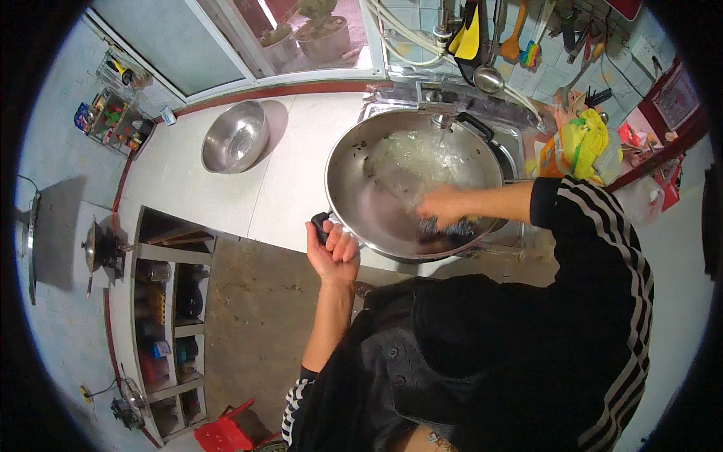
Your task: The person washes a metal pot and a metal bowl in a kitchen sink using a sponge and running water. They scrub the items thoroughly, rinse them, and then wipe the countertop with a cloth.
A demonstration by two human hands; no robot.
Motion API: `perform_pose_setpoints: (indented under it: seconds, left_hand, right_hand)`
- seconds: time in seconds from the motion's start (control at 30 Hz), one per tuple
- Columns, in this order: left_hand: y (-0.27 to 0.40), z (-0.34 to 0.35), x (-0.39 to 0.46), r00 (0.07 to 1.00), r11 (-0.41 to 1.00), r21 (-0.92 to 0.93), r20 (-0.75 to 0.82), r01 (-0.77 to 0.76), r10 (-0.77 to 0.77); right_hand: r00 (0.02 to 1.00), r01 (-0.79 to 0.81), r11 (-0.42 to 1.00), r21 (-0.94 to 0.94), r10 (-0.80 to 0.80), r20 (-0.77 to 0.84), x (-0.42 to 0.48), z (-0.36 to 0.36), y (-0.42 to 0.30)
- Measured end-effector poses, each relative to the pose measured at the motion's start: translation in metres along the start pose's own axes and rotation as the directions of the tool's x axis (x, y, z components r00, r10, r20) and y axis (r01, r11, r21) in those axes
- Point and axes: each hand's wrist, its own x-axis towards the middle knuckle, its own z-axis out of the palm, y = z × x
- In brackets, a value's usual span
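Note:
A large steel wok [373, 198] rests over the sink, with water and some dark bits inside it. My left hand [334, 248] grips the black side handle [319, 225] at its near left rim. Inside the wok, my right hand [443, 206] reaches down to the near right wall. That hand is blurred, and its fingertips are hidden. A dark patch shows beneath it; whether this is a scrubber or a reflection I cannot tell. Above the far rim, the faucet [441, 120] points into the wok, close to a second black handle [474, 125].
A steel bowl [234, 138] sits tilted on the white counter [299, 141]. Utensils, including a ladle [488, 79], hang behind the sink [517, 141]. Yellow cloths [584, 141] lie to the right. Below left are open shelves [172, 257] and a red chair [226, 432].

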Motion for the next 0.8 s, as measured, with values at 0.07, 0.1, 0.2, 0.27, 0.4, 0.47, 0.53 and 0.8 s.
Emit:
perform_pose_setpoints:
  seconds: [0.07,0.1,0.2,0.27,0.4,0.47,0.53,0.8]
  left_hand:
    - [-0.001,0.003,-0.001,0.999,1.000,0.008,-0.036,-0.012,0.013]
    - [-0.002,0.005,-0.001,0.998,1.000,0.013,-0.054,-0.022,0.022]
    - [-0.003,0.004,-0.002,0.999,1.000,0.024,-0.043,-0.019,0.020]
    - [-0.003,-0.002,-0.003,1.000,1.000,0.002,0.011,0.002,-0.002]
    - [-0.003,0.004,-0.002,0.999,1.000,0.014,-0.051,-0.016,0.017]
    - [-0.002,0.003,-0.002,0.999,1.000,-0.001,-0.033,0.003,-0.003]
    - [-0.001,0.003,-0.002,0.999,1.000,0.001,-0.038,0.001,0.000]
    - [-0.001,0.004,0.001,1.000,1.000,0.013,-0.009,0.011,-0.011]
  right_hand:
    - [0.994,0.090,0.995,0.047,-0.087,-0.068,0.001,0.007,-0.011]
    - [0.989,0.090,0.993,0.072,-0.081,-0.120,0.012,0.005,-0.017]
    - [0.946,0.057,0.986,0.158,-0.002,-0.324,0.029,0.013,0.004]
    - [0.962,-0.154,0.982,0.114,0.175,-0.210,0.034,0.001,0.015]
    - [0.992,-0.126,0.992,0.002,0.126,-0.029,0.010,0.003,0.008]
    - [0.996,0.059,0.998,0.012,-0.058,-0.066,0.008,0.007,-0.021]
    - [0.970,0.178,0.982,0.056,-0.166,-0.179,0.019,0.001,-0.047]
    - [0.683,0.080,0.959,-0.272,-0.251,-0.686,0.110,-0.053,-0.021]
